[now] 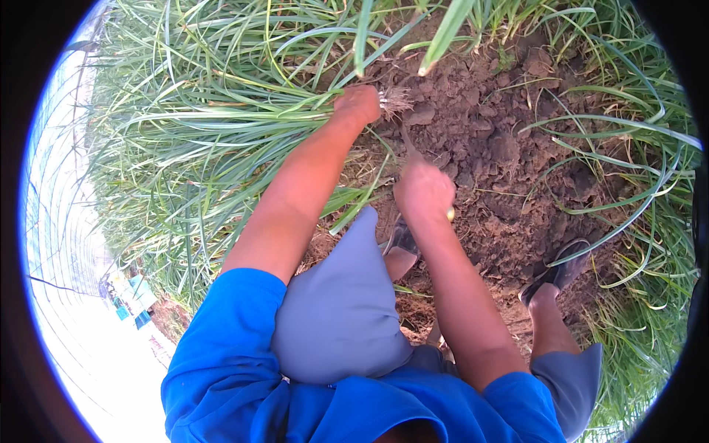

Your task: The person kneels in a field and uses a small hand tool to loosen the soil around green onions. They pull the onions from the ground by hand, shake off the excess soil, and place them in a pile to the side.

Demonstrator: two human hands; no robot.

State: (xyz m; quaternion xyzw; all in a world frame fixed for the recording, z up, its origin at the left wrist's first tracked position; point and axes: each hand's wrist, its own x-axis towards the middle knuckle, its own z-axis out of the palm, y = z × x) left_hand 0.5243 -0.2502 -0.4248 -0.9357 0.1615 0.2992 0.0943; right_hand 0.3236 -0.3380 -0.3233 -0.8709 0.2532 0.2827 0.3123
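Observation:
My left hand (359,104) is closed around the base of a bunch of long, flat green leaves (277,113), which look like garlic chives. Pale stem bases and fibrous roots (396,101) stick out to the right of that fist. Lower and to the right, my right hand (425,191) grips a hand tool. Its narrow, soil-coloured blade (409,141) points up toward the roots, apart from them as far as I can see. A yellowish handle end (451,214) shows beside the wrist. Motion blur and my fist hide the tool's exact kind.
Loose, clumpy brown soil (487,133) lies beyond my hands. Dense leaves stand at the left and along the right side (659,221). My shoes (559,271) rest on the soil. Blue containers (138,315) and a bright, ribbed greenhouse-like cover (61,238) appear at far left.

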